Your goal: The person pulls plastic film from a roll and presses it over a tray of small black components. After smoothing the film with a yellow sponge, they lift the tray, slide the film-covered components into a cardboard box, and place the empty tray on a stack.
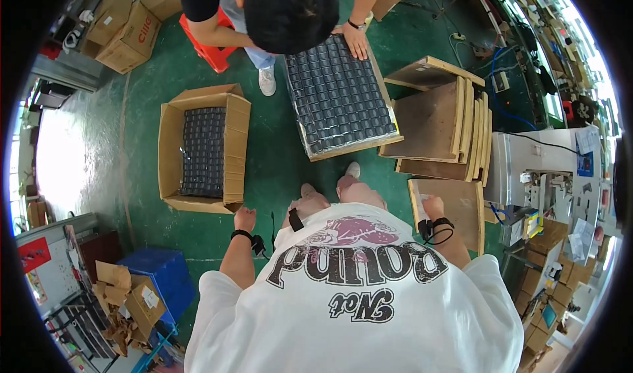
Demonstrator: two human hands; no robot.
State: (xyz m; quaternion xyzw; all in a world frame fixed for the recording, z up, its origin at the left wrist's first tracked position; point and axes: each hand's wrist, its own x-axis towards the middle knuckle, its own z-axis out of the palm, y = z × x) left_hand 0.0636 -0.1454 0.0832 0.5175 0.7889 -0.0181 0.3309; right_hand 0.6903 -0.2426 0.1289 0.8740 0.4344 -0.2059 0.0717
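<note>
My left hand (245, 219) hangs with curled fingers just below the near right corner of an open cardboard box (234, 150); I cannot tell whether it touches the flap. Rows of small black pieces (203, 150) fill the inside of that box. Ahead of me lies a wood-edged tray (356, 148), covered with many similar dark pieces (341, 96) in a grid. My right hand (433, 207) is above or beside a low wooden tray (462, 207) on my right. Its fingers are mostly hidden, so contact or a grip cannot be told.
Across the dark tray a co-worker (292, 14) leans over, one hand (356, 44) resting on the pieces. A red plastic stool (217, 59) stands behind. Stacked wooden trays (425, 120) are at right, beside a machine table (504, 160). A blue bin (163, 279) stands lower left.
</note>
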